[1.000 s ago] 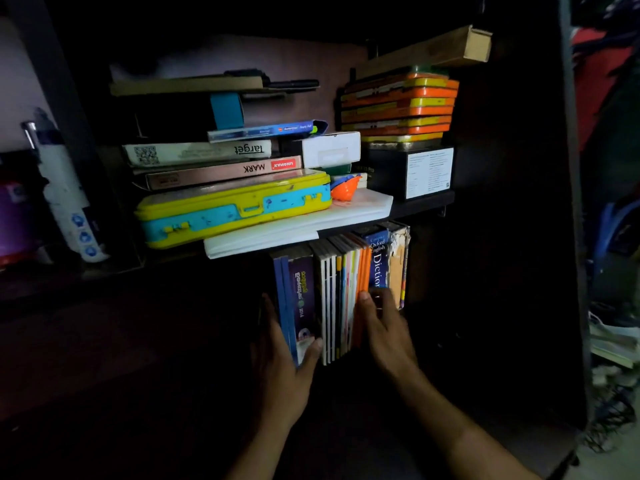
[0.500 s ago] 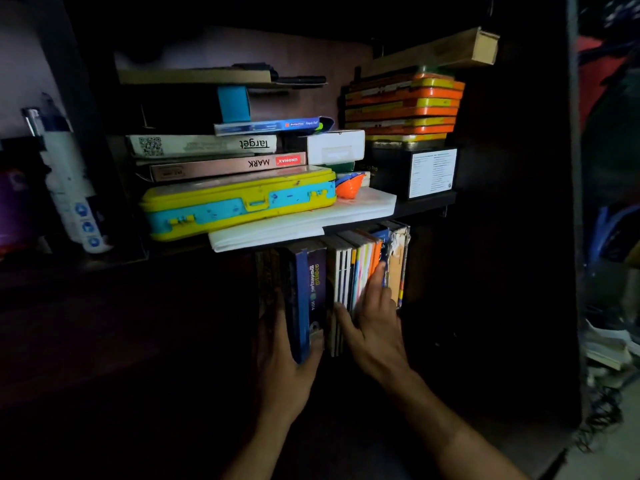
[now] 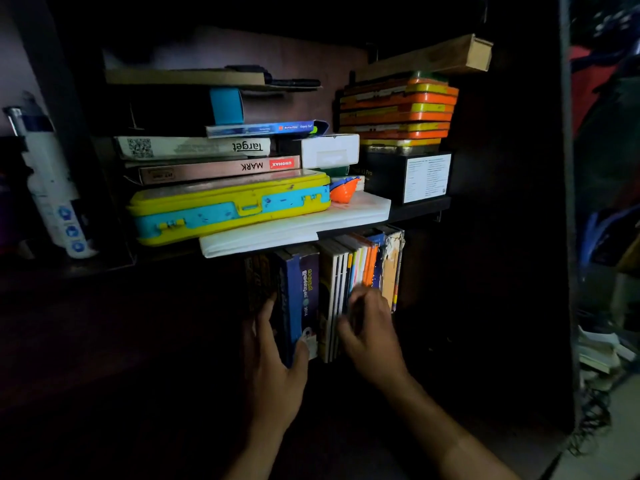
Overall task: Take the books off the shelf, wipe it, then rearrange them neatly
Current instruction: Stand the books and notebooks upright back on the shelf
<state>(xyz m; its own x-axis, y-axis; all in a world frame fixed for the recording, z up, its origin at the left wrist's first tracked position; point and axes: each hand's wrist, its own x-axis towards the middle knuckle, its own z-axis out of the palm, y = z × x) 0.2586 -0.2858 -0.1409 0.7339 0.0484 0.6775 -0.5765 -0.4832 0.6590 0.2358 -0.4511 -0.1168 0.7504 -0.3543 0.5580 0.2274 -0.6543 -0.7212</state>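
Between the two hands, on the dark lower shelf, stands a row of upright books [image 3: 346, 282]. Around the lower edge of the blue book [image 3: 298, 299] at the row's left end the left hand [image 3: 273, 372] is wrapped: its fingers [image 3: 265, 323] lie up along the book's far left side and its thumb presses the near face by the spine, so the book is gripped. Just right of that, the right hand [image 3: 370, 341] is on the thin spines in the middle of the row, its fingers blurred and bent over them near the orange spines; whether they pinch a book or only press on it cannot be told. Above the fingers the upper shelf board [image 3: 419, 207] carries a white folder [image 3: 294, 230], and on it a yellow and blue case [image 3: 228, 206] under flat boxes marked MARK and Target. Up and right of the right hand sits a stack of orange and yellow tins [image 3: 398, 109] on a black box [image 3: 405, 176]. Far left of the left hand stands a white spray bottle [image 3: 52, 188].
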